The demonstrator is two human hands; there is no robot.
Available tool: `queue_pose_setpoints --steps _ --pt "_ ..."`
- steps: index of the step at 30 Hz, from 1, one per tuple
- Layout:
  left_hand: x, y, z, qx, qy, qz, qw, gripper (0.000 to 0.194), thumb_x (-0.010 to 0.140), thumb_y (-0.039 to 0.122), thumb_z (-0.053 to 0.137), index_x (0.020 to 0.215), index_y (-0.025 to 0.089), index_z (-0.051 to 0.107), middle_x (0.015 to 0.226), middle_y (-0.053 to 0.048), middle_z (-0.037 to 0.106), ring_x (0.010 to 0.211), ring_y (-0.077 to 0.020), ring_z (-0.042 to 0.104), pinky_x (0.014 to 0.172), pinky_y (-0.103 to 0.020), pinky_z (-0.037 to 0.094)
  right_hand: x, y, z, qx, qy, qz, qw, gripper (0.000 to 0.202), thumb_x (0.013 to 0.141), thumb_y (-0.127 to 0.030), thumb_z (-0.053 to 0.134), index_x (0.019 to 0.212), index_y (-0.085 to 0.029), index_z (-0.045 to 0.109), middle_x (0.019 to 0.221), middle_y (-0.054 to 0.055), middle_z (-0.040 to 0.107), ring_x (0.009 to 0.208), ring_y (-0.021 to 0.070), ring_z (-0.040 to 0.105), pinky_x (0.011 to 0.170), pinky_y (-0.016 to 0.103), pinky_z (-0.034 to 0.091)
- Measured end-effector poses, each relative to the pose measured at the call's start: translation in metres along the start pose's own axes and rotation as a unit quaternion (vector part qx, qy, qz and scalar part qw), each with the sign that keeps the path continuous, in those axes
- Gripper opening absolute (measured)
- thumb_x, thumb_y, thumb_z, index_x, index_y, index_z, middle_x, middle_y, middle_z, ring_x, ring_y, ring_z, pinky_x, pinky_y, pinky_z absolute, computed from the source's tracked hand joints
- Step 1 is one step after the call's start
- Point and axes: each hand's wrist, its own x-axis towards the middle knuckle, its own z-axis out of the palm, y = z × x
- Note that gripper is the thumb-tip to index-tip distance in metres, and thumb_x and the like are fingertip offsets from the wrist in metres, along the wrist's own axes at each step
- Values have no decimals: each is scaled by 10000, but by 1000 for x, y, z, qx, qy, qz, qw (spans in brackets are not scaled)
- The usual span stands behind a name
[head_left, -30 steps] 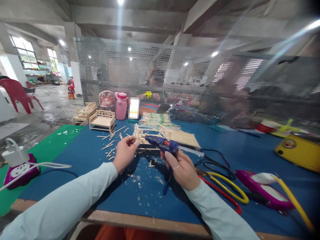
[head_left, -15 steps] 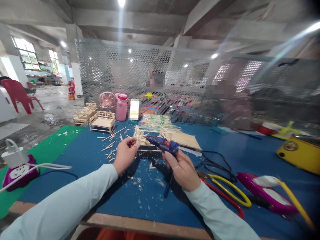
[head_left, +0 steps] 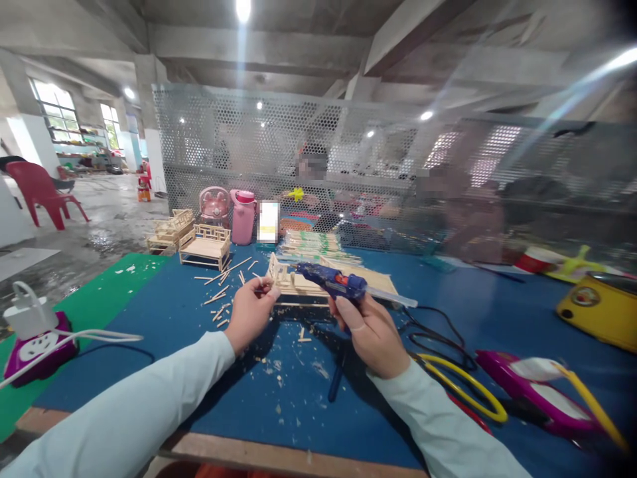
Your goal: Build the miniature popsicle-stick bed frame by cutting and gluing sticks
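Note:
My right hand [head_left: 375, 332] is wrapped round a blue glue gun [head_left: 333, 279], whose nozzle points left and whose clear glue stick juts out to the right. My left hand [head_left: 251, 312] is pinched at the left end of a small wooden frame [head_left: 303, 284]; what its fingertips hold is too small to make out. The glue gun hides part of the frame. Short loose sticks [head_left: 219, 295] lie left of the frame. Two finished-looking miniature wooden benches, one of them a nearer bench [head_left: 206, 245], stand farther back.
Bundled sticks [head_left: 316, 244] lie behind the frame. A pink flask [head_left: 243, 219] stands before a perforated metal screen [head_left: 199, 153], with people behind it. On the right are a black cable, yellow-handled pliers [head_left: 468, 388], a purple socket [head_left: 537, 392] and a yellow pot [head_left: 600, 309].
My right hand has moved slightly right with the glue gun, and its nozzle has drawn back a little from my left fingertips. My left hand stays almost in place.

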Motion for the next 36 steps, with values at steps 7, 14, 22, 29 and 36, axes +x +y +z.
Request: queue_pose_setpoints --steps 7,14,22,29,36 --pt "0 2 -1 -10 -5 -17 1000 213 640 270 658 781 110 658 581 28 540 514 -76 436 516 -205 356 8 0 -5 19 -32 4 999 415 898 -476 361 890 -167 639 547 -11 513 536 143 505 598 287 417" --pt "-1 3 0 -13 0 -14 1000 190 638 271 666 749 117 658 588 23 545 520 -78 432 509 -201 353 13 -2 -5 -2 -24 -20 1000 392 894 -466 376 809 -176 627 542 -6 523 525 137 500 576 279 414" --pt "1 1 0 -19 -1 -19 1000 215 638 274 672 784 116 666 582 26 553 512 -78 449 512 -202 362 13 -2 -5 -25 -5 -41 999 376 889 -468 381 720 -201 585 547 12 543 571 164 529 583 290 424" --pt "1 -1 0 -14 -7 -12 1000 206 658 277 661 784 114 662 592 26 546 513 -73 437 506 -198 355 13 -3 -4 -26 2 -45 999 359 877 -456 394 689 -205 570 540 19 537 590 177 540 614 307 437" --pt "1 -1 0 -16 -15 -13 1000 215 660 295 656 784 119 656 580 32 533 491 -71 425 487 -199 349 10 -5 -7 -27 7 -43 999 347 864 -454 405 639 -226 538 519 14 507 599 189 541 623 313 438"
